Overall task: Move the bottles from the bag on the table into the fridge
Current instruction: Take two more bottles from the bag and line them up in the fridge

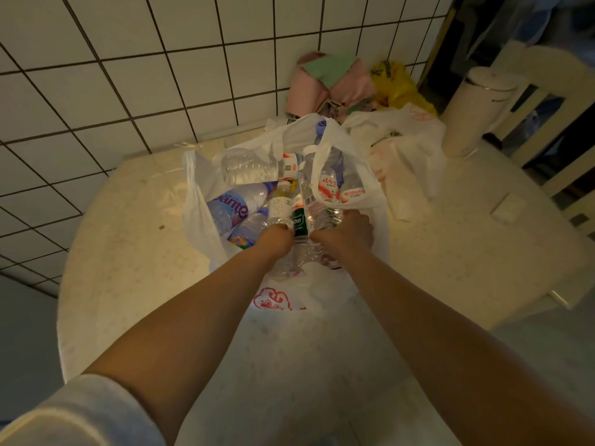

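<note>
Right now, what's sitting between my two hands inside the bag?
In the head view, a bottle with a dark green label stands between the left hand and the right hand, inside the white plastic bag.

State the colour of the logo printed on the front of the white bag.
Red, on the white bag's near side, in the head view.

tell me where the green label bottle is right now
In the head view, the green-label bottle lies in the white bag, between the left hand and right hand.
</note>
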